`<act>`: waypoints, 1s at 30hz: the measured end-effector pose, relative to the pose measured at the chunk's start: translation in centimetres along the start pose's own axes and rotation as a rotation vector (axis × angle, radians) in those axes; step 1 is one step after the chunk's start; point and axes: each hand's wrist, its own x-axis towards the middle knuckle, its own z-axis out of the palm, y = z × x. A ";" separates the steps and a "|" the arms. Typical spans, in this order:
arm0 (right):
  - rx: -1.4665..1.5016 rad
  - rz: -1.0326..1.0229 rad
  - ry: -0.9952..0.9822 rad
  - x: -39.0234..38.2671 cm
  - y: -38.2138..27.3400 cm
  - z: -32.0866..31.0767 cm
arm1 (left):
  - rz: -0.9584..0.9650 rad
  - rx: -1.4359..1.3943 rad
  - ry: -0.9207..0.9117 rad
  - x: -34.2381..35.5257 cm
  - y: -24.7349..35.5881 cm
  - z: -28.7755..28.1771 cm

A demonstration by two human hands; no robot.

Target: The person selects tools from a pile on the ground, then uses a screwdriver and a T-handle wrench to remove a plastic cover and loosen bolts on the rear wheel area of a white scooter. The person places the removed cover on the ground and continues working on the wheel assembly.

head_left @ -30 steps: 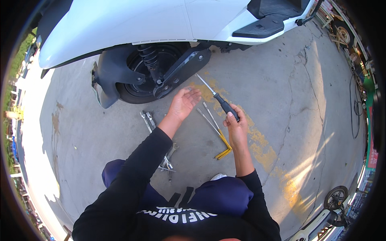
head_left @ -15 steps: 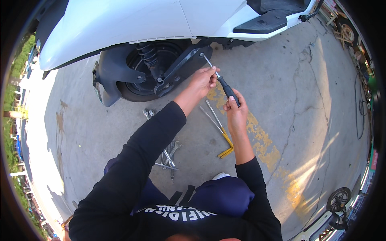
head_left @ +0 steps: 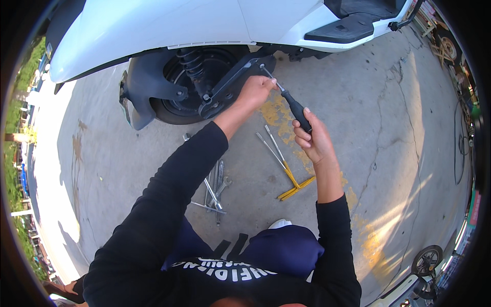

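Note:
A black-handled screwdriver [head_left: 295,108] slants toward a bolt [head_left: 262,66] on the dark plate [head_left: 233,77] beside the rear wheel of a white scooter [head_left: 169,20]. My right hand [head_left: 314,133] is closed on its handle. My left hand [head_left: 258,87] is pinched around the metal shaft near the tip, below the bolt; some of its fingers are hidden. The black mudguard [head_left: 140,92] is left of the wheel [head_left: 174,112]. Below my hands on the concrete lie yellow-handled T-wrenches [head_left: 289,184] and several silver wrenches [head_left: 220,189], partly under my left arm.
At the lower right stands another vehicle's front wheel [head_left: 427,256]. A black hose [head_left: 460,148] and assorted parts [head_left: 445,43] line the right edge. Part of a person [head_left: 64,289] shows at the lower left. Cracked concrete [head_left: 388,128] with worn yellow paint surrounds me.
My left hand has risen from beside the screwdriver onto its shaft. The screwdriver has moved up, its tip to the bolt, and my right hand has moved slightly up and right with it.

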 end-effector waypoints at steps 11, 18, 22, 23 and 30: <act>-0.114 0.400 -0.118 2.0 -5.4 2.1 | 0.143 0.313 0.026 6.8 0.7 -7.7; -0.741 0.260 0.000 1.3 -5.4 4.2 | 0.010 0.264 0.022 7.7 -0.2 -7.2; -1.793 -0.524 -0.034 2.2 -3.9 2.0 | 0.071 0.257 0.015 6.6 1.3 -6.8; -2.017 -0.590 -0.008 2.2 -4.0 1.7 | 0.097 0.259 0.042 6.8 0.9 -6.6; -2.589 -0.843 0.216 1.0 -2.8 6.0 | 0.214 0.266 0.135 5.9 1.2 -8.0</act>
